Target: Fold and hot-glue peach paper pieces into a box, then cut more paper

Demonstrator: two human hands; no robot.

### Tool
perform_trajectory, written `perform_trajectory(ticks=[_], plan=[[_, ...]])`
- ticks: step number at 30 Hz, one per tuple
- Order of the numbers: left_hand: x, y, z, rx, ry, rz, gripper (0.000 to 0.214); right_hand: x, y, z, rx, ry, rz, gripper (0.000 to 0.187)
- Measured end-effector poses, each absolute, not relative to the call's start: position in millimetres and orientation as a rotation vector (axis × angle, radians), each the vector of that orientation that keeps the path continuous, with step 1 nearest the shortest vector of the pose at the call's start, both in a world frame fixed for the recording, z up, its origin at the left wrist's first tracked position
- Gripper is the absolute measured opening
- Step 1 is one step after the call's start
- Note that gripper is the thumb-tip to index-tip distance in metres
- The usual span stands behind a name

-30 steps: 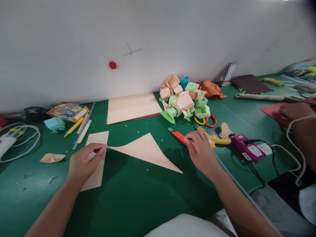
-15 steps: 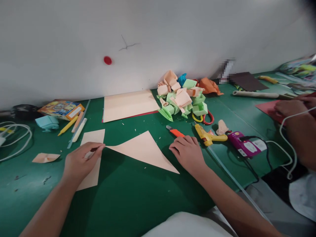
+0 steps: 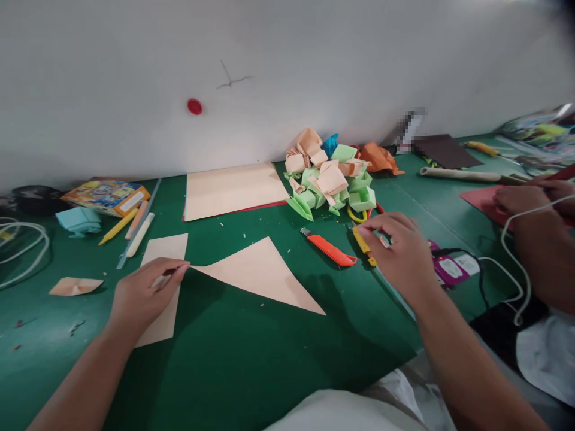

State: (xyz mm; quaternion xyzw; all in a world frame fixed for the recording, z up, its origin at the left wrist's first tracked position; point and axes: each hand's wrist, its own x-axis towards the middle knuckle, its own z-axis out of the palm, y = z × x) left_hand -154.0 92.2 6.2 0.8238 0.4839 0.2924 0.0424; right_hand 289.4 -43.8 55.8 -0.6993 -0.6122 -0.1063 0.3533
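Observation:
My left hand (image 3: 150, 296) pinches one pointed corner of a peach triangular paper (image 3: 265, 272) between thumb and fingertips. That corner is lifted and the rest slopes down to the green table. Under this hand lies a peach paper strip (image 3: 167, 311). My right hand (image 3: 399, 254) curls its thumb and index finger together at the barrel of a yellow glue gun (image 3: 360, 240), hiding its handle. The gun still lies on the table. Left of it is an orange utility knife (image 3: 330, 250), blade end pointing away.
Peach sheets (image 3: 233, 190) lie by the wall, beside a heap of folded paper pieces (image 3: 330, 179). Scissors (image 3: 357, 214) lie partly hidden behind my right hand. A purple power box (image 3: 449, 269) with cables stands right. Crayons (image 3: 119, 227) are left. Another person's hands (image 3: 523, 206) hold red paper.
My right hand has left the utility knife and moved right to the glue gun. The knife's whole handle now shows. My left hand keeps its pinch on the paper.

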Motion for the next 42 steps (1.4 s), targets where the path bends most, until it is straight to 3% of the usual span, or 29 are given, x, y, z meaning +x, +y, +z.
perform_trajectory(ticks=[9,42], plan=[[-155,95,3,2.535,1.466,0.896,0.037,336,-25,66,-1.837,-1.506,-0.289,0.019],[-155,97,0,2.505,1.514,0.861,0.034,392,12,8,-2.016,-1.440,-0.237,0.018]])
